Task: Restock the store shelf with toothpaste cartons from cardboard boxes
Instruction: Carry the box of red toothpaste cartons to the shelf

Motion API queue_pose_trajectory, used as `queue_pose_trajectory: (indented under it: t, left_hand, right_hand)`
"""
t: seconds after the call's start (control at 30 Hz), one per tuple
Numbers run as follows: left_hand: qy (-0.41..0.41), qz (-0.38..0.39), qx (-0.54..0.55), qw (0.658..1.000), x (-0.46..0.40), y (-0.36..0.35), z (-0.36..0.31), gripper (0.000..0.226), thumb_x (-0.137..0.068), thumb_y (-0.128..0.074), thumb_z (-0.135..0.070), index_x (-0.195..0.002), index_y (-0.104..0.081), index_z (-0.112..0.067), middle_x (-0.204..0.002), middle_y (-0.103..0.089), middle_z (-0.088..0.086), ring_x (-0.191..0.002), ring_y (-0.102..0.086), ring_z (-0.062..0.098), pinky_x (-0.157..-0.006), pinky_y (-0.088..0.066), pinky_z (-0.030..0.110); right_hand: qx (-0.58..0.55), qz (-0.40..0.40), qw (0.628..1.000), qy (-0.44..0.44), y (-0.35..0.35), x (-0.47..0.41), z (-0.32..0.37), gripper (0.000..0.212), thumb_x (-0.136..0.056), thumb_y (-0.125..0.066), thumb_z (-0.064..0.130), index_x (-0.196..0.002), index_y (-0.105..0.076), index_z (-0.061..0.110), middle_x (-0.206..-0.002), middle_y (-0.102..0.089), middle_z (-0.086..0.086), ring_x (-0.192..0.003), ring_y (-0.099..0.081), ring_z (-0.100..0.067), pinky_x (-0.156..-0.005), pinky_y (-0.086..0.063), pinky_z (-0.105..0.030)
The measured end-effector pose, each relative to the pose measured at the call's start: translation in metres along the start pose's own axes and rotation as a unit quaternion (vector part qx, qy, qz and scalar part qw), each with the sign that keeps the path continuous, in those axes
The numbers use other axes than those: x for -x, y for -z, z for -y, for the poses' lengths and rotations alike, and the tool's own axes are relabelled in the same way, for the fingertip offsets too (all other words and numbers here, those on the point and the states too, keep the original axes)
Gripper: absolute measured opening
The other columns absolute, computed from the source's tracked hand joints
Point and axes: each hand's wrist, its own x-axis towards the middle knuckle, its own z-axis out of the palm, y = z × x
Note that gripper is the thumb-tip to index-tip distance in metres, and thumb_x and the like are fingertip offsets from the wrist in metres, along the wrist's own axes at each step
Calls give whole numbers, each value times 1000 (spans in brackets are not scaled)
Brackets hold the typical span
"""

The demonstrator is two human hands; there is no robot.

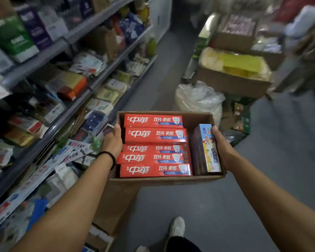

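Observation:
I carry an open cardboard box point(198, 118) at waist height in the aisle. My left hand point(113, 140) grips its left wall, thumb over the rim. Its right wall is gripped by my right hand point(221, 142). Inside lie several red toothpaste cartons point(155, 135) with white lettering, stacked flat. Beside them, at the box's right end, sits a purple and light-blue carton point(205, 151) with cartoon print. The store shelf point(75, 104) runs along my left, packed with assorted boxed goods.
Another cardboard box point(115, 206) stands on the floor below the carried one. Ahead on the right are a white plastic bag point(198, 99) and stacked open boxes of goods point(233, 79). A person point(302, 51) stands at far right. Grey floor stretches between.

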Motion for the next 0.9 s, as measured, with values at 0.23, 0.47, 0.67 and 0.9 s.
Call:
queue_pose_trajectory:
  t: [0.23, 0.47, 0.67, 0.9]
  left_hand:
    - [-114, 124, -57, 984, 52, -102, -150, 62, -101, -17, -49, -123, -55, -5, -117, -60, 19, -101, -59, 30, -79, -34, 29]
    - [-160, 271, -57, 948, 92, -253, -268, 82, -80, -17, -79, -115, -55, -16, -105, -67, 14, -92, -65, 34, -93, -48, 47]
    - [-268, 352, -137, 886, 177, -389, -365, 75, -95, -19, -61, -116, -60, -3, -113, -63, 21, -101, -60, 36, -94, -44, 40]
    - [-380, 471, -176, 776, 281, -545, -458, 81, -91, -17, -66, -119, -59, -2, -117, -62, 23, -104, -60, 38, -98, -44, 50]
  right_hand:
    - [-68, -136, 988, 28, 149, 59, 35, 58, -94, -38, 62, -91, -62, 9, -68, -70, -10, -51, -67, -19, -48, -53, -26]
    - [-191, -244, 949, 66, 298, 123, 48, 57, -94, -38, 63, -100, -62, 12, -79, -69, -11, -58, -67, -20, -52, -54, -27]
    - [-301, -338, 889, 69, 412, 179, 27, 60, -96, -34, 62, -82, -62, 10, -67, -68, -9, -51, -65, -18, -48, -53, -25]
    - [-372, -467, 800, 58, 520, 226, 8, 60, -92, -36, 67, -84, -62, 13, -76, -68, -9, -63, -64, -21, -61, -53, -29]
